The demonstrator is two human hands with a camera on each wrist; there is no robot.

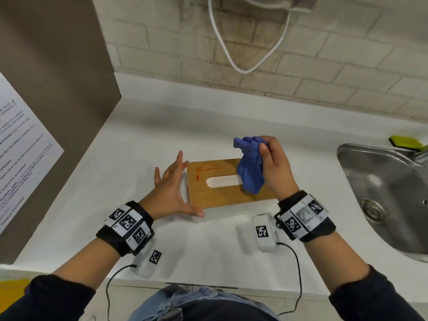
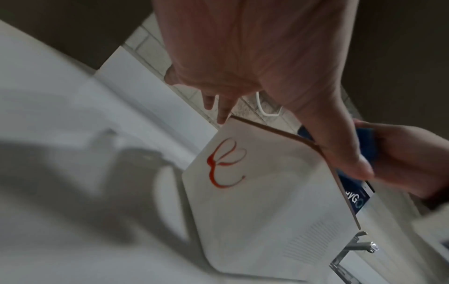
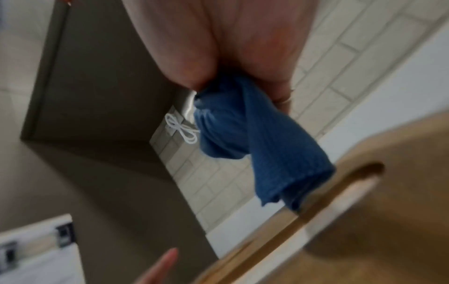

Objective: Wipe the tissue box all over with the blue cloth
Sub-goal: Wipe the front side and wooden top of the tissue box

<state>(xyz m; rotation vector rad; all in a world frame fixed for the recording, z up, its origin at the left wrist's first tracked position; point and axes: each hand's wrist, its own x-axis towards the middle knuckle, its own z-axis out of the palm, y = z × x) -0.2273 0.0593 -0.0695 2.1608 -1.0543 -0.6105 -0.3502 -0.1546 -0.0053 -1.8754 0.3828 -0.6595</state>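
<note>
The box (image 1: 227, 181) sits on the counter (image 1: 143, 144), red marks still on its lid and left end (wiping looks barely begun). The left hand (image 1: 172, 184) is spread at its end; the right hand (image 1: 275, 165) bunches the cloth (image 1: 250, 167) above the lid.

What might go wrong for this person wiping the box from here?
The left hand lies open beside the wooden-topped white tissue box, not gripping it, so the box may slide when wiped. The bunched blue cloth, gripped by the right hand, dangles over the oval slot and could snag there. It may also smear the red marks.
</note>
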